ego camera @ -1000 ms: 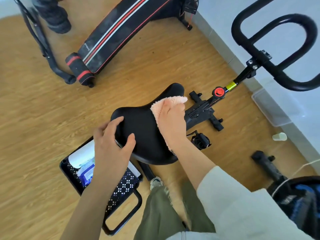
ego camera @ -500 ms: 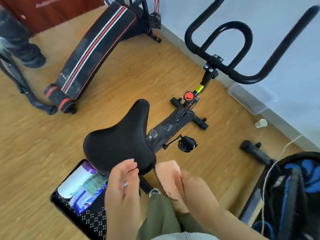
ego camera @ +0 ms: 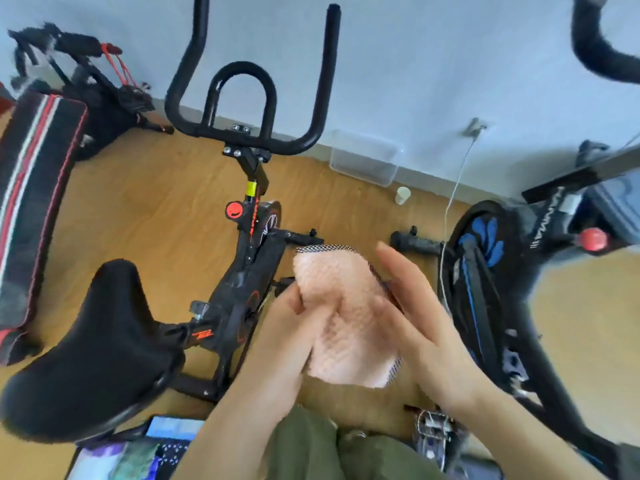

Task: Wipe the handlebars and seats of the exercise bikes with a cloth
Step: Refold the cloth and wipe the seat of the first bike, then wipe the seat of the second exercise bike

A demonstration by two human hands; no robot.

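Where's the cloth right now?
Head view, centre: the cloth is held between the left hand and right hand, right of the seat.

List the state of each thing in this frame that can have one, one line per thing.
pink cloth: held up between both hands, off the bike
left hand: thumb pressed on the cloth
right hand: fingers extended, flat along the cloth's edge
black seat: untouched, no hand on it
handlebars: untouched
paper cup: upright on the floor by the wall
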